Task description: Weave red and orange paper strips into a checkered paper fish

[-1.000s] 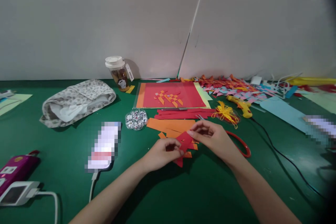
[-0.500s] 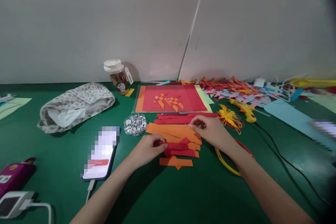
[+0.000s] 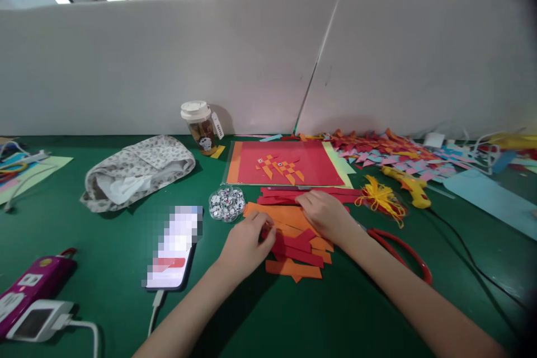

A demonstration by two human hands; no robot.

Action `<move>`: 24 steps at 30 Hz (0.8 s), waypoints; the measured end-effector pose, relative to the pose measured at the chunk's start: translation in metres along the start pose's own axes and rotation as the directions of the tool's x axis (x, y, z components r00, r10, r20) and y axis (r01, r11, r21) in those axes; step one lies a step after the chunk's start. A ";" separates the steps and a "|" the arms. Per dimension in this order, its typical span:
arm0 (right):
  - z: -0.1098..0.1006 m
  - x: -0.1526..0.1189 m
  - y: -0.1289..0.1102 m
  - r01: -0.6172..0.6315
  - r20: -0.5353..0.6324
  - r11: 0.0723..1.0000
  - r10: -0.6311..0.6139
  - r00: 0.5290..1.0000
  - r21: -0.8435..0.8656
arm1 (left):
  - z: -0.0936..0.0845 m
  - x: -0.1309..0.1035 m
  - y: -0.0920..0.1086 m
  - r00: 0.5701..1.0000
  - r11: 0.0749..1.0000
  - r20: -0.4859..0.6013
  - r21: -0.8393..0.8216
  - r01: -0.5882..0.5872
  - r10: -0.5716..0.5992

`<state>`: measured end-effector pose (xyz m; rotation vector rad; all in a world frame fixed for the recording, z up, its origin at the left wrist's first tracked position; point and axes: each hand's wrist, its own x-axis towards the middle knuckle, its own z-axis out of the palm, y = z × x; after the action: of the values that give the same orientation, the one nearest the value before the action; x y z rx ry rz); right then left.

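Observation:
My left hand (image 3: pixel 250 240) is pinched at the left end of the red paper strips (image 3: pixel 300 247), its fingertips on something too small to make out. My right hand (image 3: pixel 323 212) rests over the right part of the orange strips (image 3: pixel 272 214), fingers bent down and their tips partly hidden. Below the red strips lies a short orange strip (image 3: pixel 293 269) with a small point sticking out. Long red strips (image 3: pixel 277 197) lie behind the orange ones. Two woven orange fish (image 3: pixel 288 168) with eyes sit on the red sheet (image 3: pixel 247 173) further back.
Left are a phone (image 3: pixel 174 251), a cloth bag (image 3: pixel 140 170), a cup (image 3: pixel 200 128) and a case of googly eyes (image 3: pixel 227 203). Right are yellow string (image 3: pixel 380 196), a yellow glue gun (image 3: pixel 409 185) with its cord, red-handled scissors (image 3: pixel 422 268) and woven paper pieces (image 3: pixel 373 142).
The view has shifted, so things sit further right. My right hand has moved down and closer to my left, onto the orange strips. The scissors' handles show more fully beside my right forearm.

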<state>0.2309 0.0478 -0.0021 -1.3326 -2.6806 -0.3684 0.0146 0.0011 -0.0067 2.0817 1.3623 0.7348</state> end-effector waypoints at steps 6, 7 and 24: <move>-0.008 0.000 -0.004 -0.224 -0.129 0.959 0.248 0.960 0.174 | 0.014 0.000 0.008 0.944 0.724 0.311 -0.626 0.290 -0.110; -0.010 0.000 -0.007 -0.273 -0.121 0.925 0.313 0.942 0.265 | 0.015 0.000 0.009 0.922 0.629 0.362 -0.687 0.363 -0.136; -0.015 -0.028 -0.080 -0.286 0.069 0.355 0.515 0.855 0.890 | 0.021 0.004 0.009 0.958 0.342 0.234 -0.898 0.278 -0.166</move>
<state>0.1838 -0.0243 -0.0070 -1.3413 -1.6920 0.8096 0.0359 -0.0009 -0.0145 0.9435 0.7816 0.9506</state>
